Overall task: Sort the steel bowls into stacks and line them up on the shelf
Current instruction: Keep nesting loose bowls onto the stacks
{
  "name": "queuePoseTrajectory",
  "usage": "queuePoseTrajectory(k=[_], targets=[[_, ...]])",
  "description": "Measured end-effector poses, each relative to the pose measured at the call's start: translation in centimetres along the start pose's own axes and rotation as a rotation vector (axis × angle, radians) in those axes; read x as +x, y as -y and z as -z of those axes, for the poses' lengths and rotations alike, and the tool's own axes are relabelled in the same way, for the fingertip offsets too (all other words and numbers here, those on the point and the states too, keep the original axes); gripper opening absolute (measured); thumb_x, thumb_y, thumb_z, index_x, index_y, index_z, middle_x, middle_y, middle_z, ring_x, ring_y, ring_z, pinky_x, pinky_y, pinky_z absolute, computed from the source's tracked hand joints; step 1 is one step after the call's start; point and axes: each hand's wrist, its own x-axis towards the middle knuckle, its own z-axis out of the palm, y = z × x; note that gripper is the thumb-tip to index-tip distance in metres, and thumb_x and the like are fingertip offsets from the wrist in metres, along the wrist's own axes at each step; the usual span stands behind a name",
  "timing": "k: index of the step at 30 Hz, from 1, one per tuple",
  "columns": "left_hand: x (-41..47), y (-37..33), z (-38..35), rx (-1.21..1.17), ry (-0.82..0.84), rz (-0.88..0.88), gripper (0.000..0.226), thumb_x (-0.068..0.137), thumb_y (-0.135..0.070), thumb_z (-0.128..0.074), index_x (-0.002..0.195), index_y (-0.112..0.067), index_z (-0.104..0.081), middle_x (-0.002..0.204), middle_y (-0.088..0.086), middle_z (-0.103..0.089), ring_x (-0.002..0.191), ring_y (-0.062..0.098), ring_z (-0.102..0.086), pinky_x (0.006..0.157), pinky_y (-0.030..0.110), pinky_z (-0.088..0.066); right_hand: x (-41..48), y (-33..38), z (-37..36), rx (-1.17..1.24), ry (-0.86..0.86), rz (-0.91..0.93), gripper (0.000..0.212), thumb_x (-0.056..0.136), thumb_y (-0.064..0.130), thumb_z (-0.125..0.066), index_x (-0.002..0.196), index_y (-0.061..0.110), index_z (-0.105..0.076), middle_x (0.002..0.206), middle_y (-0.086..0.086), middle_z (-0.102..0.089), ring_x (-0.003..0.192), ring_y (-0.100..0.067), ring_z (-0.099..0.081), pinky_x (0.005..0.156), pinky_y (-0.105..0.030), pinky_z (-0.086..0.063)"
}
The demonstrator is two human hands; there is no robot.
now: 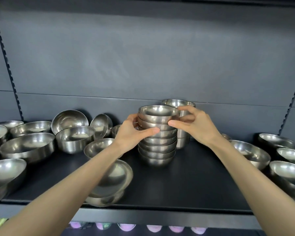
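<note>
Had left hand (131, 132) and right hand (194, 125) curled round the top of the stack (157, 150) on the shelf (194, 184); saw loose bowls (27, 147) either side.

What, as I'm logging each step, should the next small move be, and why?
Probably slide the bowl stack back beside the rear stack. Both the left hand and right hand grip its upper bowls, it looks nested, and it stands forward of the rear stack near the back wall.

L hand (132, 133): bare, short nails | R hand (197, 126): bare, short nails | L forearm (75, 181), lower-left of frame: bare | R forearm (245, 176), lower-right: bare
</note>
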Motion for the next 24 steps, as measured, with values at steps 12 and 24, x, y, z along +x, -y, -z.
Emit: queuePoseTrajectory(k=[12,24], targets=[[0.3,0.1,0.4,-0.099,0.08,0.007,0.115,0.046,-0.051,-0.086,0.142,-0.015,-0.033,0.124,-0.007,-0.057,0.111,0.006,-0.058,0.099,0.033,-0.048,-3.2,-5.1,-1.8,0.043,0.19,-0.229,0.114,0.041,0.06,-0.085,0.139,0.024,-0.039,0.12,0.003,-0.06,0.089,-0.001,-0.067,0.089,-0.027,-0.051],[0.8,-0.5,-0.4,-0.065,0.008,-0.055,0.102,0.049,-0.063,-0.077,0.137,-0.029,-0.039,0.111,-0.008,-0.062,0.108,0.014,-0.06,0.1,0.038,-0.047,-4.8,-7.1,-6.2,0.249,0.206,-0.189,0.044,0.057,0.026,-0.09,0.09,0.024,-0.061,0.075,0.011,-0.072,0.073,-0.008,-0.065,0.078,-0.02,-0.055]])
